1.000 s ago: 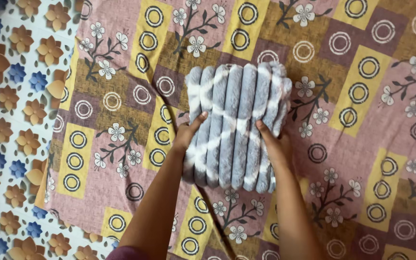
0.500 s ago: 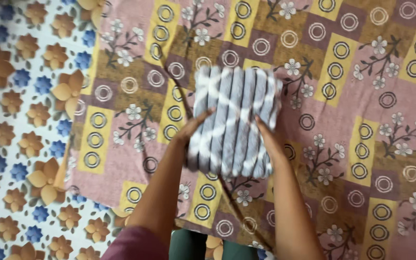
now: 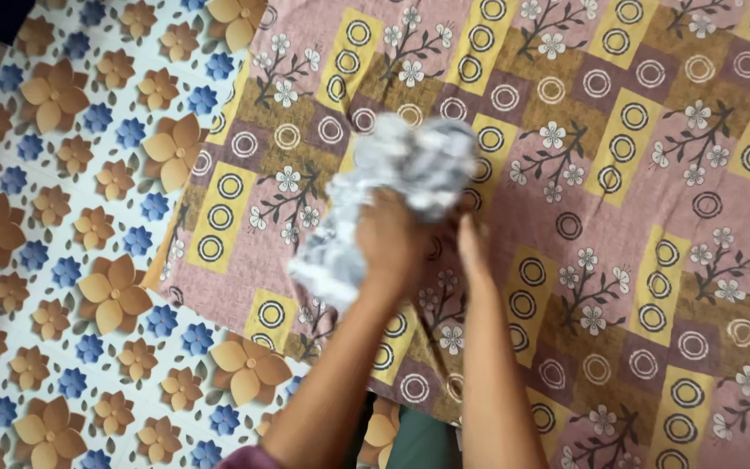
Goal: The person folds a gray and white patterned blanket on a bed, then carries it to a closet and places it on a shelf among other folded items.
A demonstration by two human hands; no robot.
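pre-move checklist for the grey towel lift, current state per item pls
1. Left hand on the grey-and-white towel: ok, fingers closed into the fabric.
2. Right hand on the towel: cannot tell, it sits at the lower right edge but motion blur hides contact.
3. Towel's fold intact: not ok, it looks bunched, with a loose end hanging at lower left.
4. Towel clear of the patterned bedsheet: cannot tell, height is unreadable from above.
5. Bedsheet flat under the hands: ok, no big wrinkles visible.
6. Floral floor mat edge free of the hanging end: ok, the end hangs over the sheet.
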